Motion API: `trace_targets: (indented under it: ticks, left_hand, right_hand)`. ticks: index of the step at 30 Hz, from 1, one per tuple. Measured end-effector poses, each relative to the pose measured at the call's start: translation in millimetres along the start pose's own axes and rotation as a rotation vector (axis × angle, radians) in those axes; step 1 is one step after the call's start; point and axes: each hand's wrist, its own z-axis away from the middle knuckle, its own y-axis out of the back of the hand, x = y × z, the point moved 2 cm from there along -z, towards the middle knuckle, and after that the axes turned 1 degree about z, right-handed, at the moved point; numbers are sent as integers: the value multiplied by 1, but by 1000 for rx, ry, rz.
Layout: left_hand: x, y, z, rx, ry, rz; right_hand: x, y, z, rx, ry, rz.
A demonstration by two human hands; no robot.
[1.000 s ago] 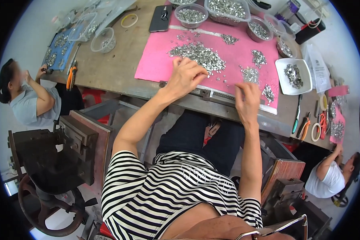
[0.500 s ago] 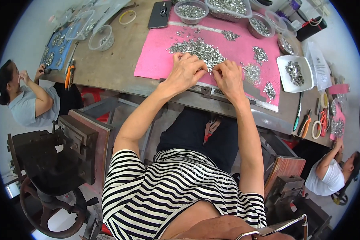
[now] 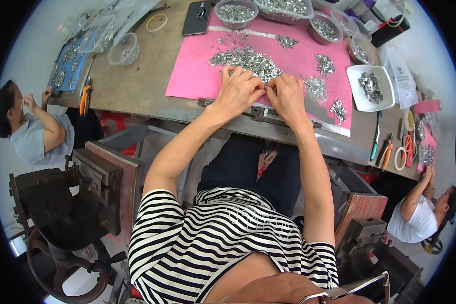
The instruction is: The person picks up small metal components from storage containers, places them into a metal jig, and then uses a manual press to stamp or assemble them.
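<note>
My left hand [image 3: 238, 88] and my right hand [image 3: 287, 99] meet fingertip to fingertip over the front part of a pink mat [image 3: 190, 76]. Each is closed in a pinch. Whatever they hold is too small and too covered by the fingers to name. Just beyond the fingers spreads a large heap of small silver metal pieces [image 3: 243, 60]. Smaller piles of pieces [image 3: 325, 65] lie to the right of it. Below my hands a metal bar fixture [image 3: 260, 112] runs along the table's front edge, partly hidden by my wrists.
Clear tubs of pieces [image 3: 235, 13] line the mat's back. A white square dish [image 3: 372, 86] stands right, pliers [image 3: 385, 151] nearer the edge. Orange-handled pliers [image 3: 85, 99] and a phone [image 3: 197, 17] lie left. Co-workers sit at both sides; a dark machine [image 3: 61, 202] stands lower left.
My fingertips have drawn together until they meet, still in a pinch. The tabletop appears shifted slightly left and up in view. The heap looks much the same.
</note>
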Motion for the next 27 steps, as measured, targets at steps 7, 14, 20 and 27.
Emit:
trace_targets:
  ticks: [7,14,20,27]
  left_hand:
    - [-3,1,3,-10,35,85]
    - [-10,5,9,-54,69,124]
    - [-11,4,11,-60,56,113]
    - [-7,4,10,-59,65,113]
  right_hand:
    - [5,6,6,26,10,11]
    - [1,9,6,38,-8,-11]
    - [-3,2,4,64,49,76]
    - [3,6,6,69,75,36]
